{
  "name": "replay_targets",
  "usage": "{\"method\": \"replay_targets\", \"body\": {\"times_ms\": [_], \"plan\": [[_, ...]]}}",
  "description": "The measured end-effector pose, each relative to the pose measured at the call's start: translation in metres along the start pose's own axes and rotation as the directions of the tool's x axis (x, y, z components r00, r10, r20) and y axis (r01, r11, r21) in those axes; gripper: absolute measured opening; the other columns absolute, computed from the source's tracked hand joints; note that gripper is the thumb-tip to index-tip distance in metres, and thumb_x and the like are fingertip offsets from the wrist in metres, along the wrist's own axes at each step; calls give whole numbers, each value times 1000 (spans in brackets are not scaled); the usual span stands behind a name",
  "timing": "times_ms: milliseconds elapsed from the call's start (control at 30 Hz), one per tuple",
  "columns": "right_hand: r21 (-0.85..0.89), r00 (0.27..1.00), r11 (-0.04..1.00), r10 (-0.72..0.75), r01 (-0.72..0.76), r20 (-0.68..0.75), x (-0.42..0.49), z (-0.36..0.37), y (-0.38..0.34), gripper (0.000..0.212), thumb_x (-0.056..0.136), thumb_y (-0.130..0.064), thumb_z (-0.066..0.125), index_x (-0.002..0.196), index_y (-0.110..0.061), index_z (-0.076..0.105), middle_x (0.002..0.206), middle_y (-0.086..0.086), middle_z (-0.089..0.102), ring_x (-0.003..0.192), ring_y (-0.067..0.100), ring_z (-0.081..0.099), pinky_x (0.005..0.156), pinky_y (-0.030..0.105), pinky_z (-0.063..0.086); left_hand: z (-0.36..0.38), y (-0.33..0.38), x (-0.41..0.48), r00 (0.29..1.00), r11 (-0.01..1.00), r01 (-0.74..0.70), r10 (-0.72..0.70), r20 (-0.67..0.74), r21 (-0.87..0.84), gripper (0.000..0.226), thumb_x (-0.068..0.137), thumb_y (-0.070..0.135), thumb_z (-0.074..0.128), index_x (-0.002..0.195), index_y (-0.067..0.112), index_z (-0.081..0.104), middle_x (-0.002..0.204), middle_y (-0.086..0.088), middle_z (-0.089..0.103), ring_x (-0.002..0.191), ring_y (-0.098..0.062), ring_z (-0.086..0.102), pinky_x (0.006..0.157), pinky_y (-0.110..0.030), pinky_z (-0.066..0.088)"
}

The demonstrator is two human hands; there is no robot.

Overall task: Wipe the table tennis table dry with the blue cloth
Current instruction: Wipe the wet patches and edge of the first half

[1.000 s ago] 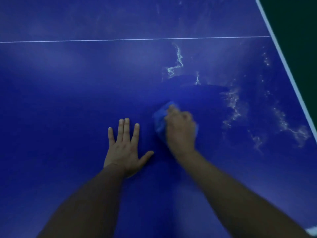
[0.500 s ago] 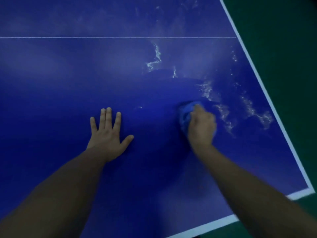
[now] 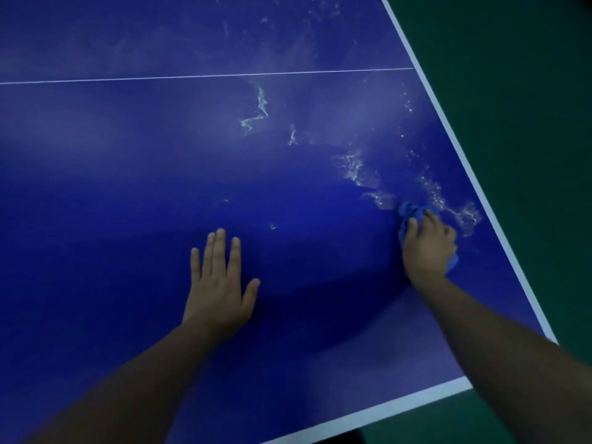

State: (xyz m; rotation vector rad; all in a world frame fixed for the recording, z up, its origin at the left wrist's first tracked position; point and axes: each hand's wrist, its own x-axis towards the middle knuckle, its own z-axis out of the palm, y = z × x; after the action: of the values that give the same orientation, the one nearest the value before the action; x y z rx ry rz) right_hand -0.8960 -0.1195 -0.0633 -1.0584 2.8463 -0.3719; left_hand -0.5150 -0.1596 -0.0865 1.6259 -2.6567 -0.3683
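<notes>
the right hand (image 3: 427, 243) is curled over the bunched blue cloth (image 3: 413, 210), gripping it and pressing it onto the table tennis table (image 3: 128, 193). a fold of cloth shows ahead of the fingertips and a corner pokes out behind the heel of the hand. the left hand (image 3: 221, 283) lies flat and released on the surface, fingers straight, holding nothing. it is well apart from the right hand and seems to be bracing the body.

water streaks (image 3: 360, 171) start just ahead of the cloth, touching its front edge. a puddle (image 3: 469, 219) lies on the right hand's outer side, between it and the white edge line (image 3: 464, 161). two tiny drops (image 3: 272, 226) sit just ahead of the left hand. far ahead of both hands, a wavy streak (image 3: 258, 112) lies near the white centre line (image 3: 192, 76). past the edge is green floor (image 3: 528, 123).

the step in hand looks like the wiping stroke itself, at the wet patch by the side edge. the surface between the hands looks mostly dry, so the job seems partly done. the next move likely calls for firm sweeps forward and outward through the streaks, turning the cloth if it is soaked.
</notes>
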Motion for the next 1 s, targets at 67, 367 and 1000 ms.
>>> {"method": "replay_targets", "body": {"times_ms": [67, 367, 1000], "plan": [[86, 991, 990, -100, 108, -91, -20, -1, -21, 46, 102, -34, 46, 139, -6, 55, 140, 13, 58, 116, 42, 51, 95, 51, 45, 6, 22, -6, 998, 998, 54, -54, 12, -10, 84, 97, 61, 19, 159, 5, 5, 166, -17, -12, 153, -29, -16, 121, -51, -9], [58, 520, 549, -817, 834, 251, -109, 55, -115, 52, 96, -47, 34, 135, -27, 62, 151, -5, 49, 134, 28, 49, 100, 49, 47, 17, 66, -57, 930, 931, 364, -365, -33, -39, 79, 95, 53, 29, 153, -1, 29, 162, -23, 16, 152, -38, 10, 121, -55, 5], [192, 297, 394, -870, 899, 394, -125, 86, -260, 53, 104, -54, 29, 151, -34, 44, 165, -6, 23, 152, 27, 17, 119, 49, 20, 3, -10, -97, 868, 866, 483, -493, -60, -127, 71, 99, 49, 27, 156, 5, 24, 165, -19, 10, 153, -33, 4, 123, -46, -6]]}}
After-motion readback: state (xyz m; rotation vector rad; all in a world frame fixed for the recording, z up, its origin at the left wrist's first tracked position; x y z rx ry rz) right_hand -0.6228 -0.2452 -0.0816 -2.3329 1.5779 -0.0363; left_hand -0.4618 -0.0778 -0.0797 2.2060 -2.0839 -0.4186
